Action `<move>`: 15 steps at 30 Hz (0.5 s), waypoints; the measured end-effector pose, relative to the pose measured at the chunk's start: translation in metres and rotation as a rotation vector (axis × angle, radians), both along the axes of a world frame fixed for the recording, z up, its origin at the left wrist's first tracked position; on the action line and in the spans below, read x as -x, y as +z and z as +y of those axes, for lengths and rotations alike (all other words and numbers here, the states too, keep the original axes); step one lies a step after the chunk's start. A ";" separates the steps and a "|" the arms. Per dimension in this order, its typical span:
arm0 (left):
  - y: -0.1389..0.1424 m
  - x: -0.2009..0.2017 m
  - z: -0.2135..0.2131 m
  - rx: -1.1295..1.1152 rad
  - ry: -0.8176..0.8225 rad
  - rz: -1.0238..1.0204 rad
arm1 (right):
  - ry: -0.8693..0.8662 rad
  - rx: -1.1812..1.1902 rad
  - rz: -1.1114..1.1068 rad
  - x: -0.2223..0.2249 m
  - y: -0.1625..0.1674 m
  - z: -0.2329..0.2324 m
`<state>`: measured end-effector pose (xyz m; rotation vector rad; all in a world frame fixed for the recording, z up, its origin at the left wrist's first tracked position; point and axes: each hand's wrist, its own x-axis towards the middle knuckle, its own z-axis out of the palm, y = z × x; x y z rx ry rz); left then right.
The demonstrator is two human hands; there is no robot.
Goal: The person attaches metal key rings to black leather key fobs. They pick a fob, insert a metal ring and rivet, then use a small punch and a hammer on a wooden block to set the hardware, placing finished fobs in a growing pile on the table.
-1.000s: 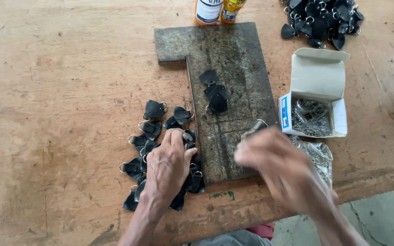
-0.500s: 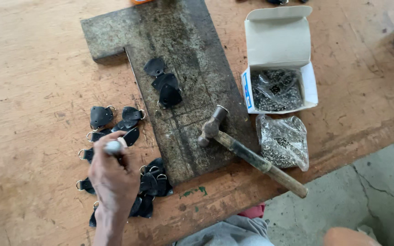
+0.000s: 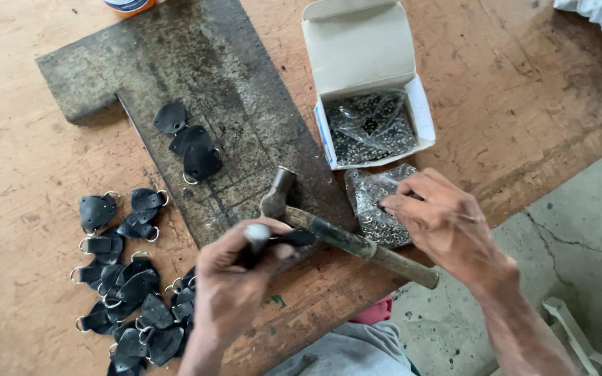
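- Your left hand [image 3: 235, 278] is clenched around a short metal punch tool [image 3: 258, 237], just in front of the wooden-handled hammer [image 3: 346, 237].
- Your right hand [image 3: 444, 223], fingers together, pinches into the clear plastic bag of small metal rivets [image 3: 371, 202] just behind the hammer's handle.
- Beyond the hammer lies the open white cardboard box [image 3: 364, 56].

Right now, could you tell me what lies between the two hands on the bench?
In the head view, a hammer lies between the left hand and the right hand, its wooden handle slanting across the gap and its head resting on the dark slab.

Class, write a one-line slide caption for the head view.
Left hand grips a punch; right hand reaches into a rivet bag beside a hammer.
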<state>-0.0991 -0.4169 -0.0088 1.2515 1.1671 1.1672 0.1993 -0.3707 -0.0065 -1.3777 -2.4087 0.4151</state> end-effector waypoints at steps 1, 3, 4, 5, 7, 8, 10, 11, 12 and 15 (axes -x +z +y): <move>-0.001 -0.008 0.002 -0.021 -0.033 0.001 | -0.007 -0.018 0.001 0.002 -0.003 0.001; -0.002 -0.023 0.004 -0.093 -0.063 0.043 | -0.019 -0.040 -0.025 0.004 -0.004 0.001; -0.004 -0.030 0.006 -0.139 -0.061 0.087 | -0.025 -0.040 -0.048 0.005 -0.003 0.001; -0.005 -0.035 0.006 -0.185 -0.060 0.131 | -0.033 -0.040 -0.072 0.005 -0.002 0.000; -0.007 -0.041 0.007 -0.126 -0.043 0.186 | -0.054 -0.014 -0.034 0.007 0.000 0.001; -0.007 -0.043 0.006 -0.091 -0.037 0.213 | -0.065 0.005 -0.015 0.007 0.000 0.000; -0.009 -0.044 0.005 -0.124 -0.041 0.152 | -0.058 0.022 0.000 0.008 -0.001 0.000; -0.009 -0.044 0.005 -0.142 -0.044 0.121 | -0.054 0.028 0.009 0.008 -0.002 0.000; -0.010 -0.043 0.005 -0.139 -0.051 0.131 | -0.053 0.022 0.008 0.007 -0.003 -0.001; -0.012 -0.041 0.004 -0.164 -0.090 0.127 | -0.067 0.038 0.015 0.003 -0.005 -0.001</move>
